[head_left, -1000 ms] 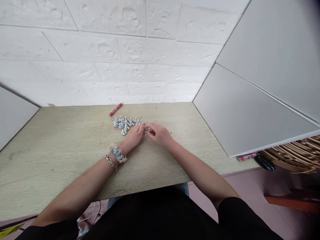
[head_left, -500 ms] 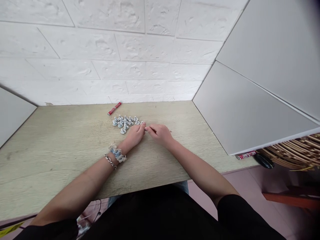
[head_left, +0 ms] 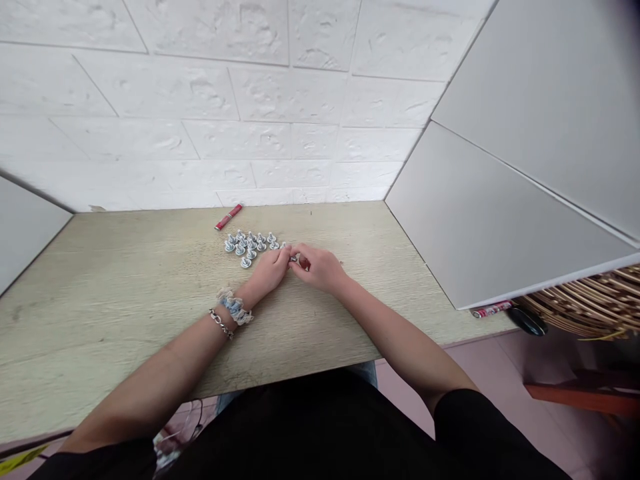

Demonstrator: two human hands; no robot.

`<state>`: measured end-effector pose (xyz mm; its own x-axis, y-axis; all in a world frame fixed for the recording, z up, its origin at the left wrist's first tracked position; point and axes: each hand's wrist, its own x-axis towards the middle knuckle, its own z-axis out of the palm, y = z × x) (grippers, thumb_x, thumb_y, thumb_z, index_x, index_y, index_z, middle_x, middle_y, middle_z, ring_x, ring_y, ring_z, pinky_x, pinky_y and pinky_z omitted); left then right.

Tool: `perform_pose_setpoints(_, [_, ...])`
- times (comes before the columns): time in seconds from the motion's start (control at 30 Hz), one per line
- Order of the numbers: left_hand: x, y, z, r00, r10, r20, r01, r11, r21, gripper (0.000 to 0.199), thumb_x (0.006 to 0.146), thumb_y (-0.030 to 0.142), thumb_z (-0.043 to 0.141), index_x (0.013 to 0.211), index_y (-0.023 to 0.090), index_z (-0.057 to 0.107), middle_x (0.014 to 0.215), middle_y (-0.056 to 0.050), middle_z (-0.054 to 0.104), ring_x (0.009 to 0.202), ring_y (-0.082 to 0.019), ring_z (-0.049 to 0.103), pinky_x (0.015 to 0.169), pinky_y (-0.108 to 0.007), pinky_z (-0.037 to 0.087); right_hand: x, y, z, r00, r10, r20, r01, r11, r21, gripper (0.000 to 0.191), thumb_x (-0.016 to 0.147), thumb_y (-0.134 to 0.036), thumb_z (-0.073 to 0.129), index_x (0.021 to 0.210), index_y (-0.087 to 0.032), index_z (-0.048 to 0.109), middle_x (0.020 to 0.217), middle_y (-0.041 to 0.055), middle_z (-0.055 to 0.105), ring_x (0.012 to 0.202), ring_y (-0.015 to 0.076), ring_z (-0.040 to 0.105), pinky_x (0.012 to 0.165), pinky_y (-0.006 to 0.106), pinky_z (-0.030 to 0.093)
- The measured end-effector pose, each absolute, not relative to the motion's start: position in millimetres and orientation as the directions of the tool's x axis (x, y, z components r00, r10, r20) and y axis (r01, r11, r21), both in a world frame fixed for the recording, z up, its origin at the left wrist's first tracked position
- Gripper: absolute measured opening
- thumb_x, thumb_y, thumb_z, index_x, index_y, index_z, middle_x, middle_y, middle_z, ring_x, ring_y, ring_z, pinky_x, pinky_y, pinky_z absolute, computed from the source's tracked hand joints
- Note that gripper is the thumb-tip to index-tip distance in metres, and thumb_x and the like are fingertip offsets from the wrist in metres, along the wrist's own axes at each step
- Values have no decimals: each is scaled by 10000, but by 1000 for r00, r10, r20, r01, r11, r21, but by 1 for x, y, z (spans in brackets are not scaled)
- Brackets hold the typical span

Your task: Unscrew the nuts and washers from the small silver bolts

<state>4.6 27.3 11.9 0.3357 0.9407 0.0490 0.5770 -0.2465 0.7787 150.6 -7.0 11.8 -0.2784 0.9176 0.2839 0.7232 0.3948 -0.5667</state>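
Note:
Close together over the table, my two hands meet at a small metal bolt (head_left: 293, 259), mostly covered by fingers. My left hand (head_left: 271, 269) is closed, pinching it between thumb and fingers. From the other side, the curled thumb and fingertips of my right hand (head_left: 323, 268) close on its end. A reddish-brown patch (head_left: 304, 263) shows inside the right hand's curl; I cannot make out what it is. Just beyond my left hand stand several silver bolts with wide washers (head_left: 251, 245), grouped on the tabletop with shanks upward.
A red stick-shaped packet (head_left: 229, 217) lies on the wooden table (head_left: 125, 293) near the white brick wall (head_left: 200, 140). Grey panels (head_left: 480, 213) border the right side. At the right corner are another red packet (head_left: 493, 309), a black object (head_left: 529, 321) and a woven basket (head_left: 590, 303).
My right hand's fingers have loosened and rolled at the bolt, so the metal and the reddish-brown patch now show. My left hand has stayed in place. The grouped bolts have not moved.

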Motion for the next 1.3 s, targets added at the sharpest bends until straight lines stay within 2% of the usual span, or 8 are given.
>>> perform_pose_setpoints(0.2, [5,26,12,331,943,26,562,-219,798,456,883,444,271,516,199,385,458,7,422,521,-143,416,540,-274,311,151,-4,12,-215,947,238,735,317,-599,198,853,-370,501,931,-202,570,626,-42,554,562,89,463,542,210,283])
perform_pose_setpoints(0.37, [4,29,8,311,950,-10,538,-168,826,484,886,468,274,494,204,382,424,7,408,477,-138,396,506,-276,296,153,-2,14,-220,951,217,752,307,-583,407,927,-433,334,686,-182,545,663,9,575,600,107,463,535,235,246])
perform_pose_setpoints(0.53, [4,29,8,312,950,-17,503,-150,851,493,882,472,279,483,204,386,412,8,403,467,-137,392,496,-276,295,150,-5,12,-150,946,288,712,305,-633,167,870,-297,393,922,-204,521,720,-16,568,613,108,474,572,224,308])
perform_pose_setpoints(0.63, [5,28,10,309,951,-17,504,-148,851,492,884,464,279,475,205,372,409,8,405,469,-136,399,499,-275,299,150,-4,8,-136,920,367,700,351,-622,204,813,-200,387,985,-192,498,751,-7,549,629,111,472,602,228,344])
perform_pose_setpoints(0.83, [4,28,10,321,947,-14,525,-165,835,490,883,469,265,483,206,372,407,9,403,479,-138,403,512,-276,300,151,-4,5,-169,874,455,690,435,-579,260,749,-130,373,966,-182,507,796,14,545,673,120,482,609,229,360])
perform_pose_setpoints(1.3, [4,28,12,335,942,-2,549,-193,813,431,871,427,275,512,204,360,435,11,401,511,-140,398,520,-269,295,147,-7,6,-223,881,418,712,440,-547,342,799,-139,389,1089,-195,562,818,16,613,687,117,528,653,223,405])
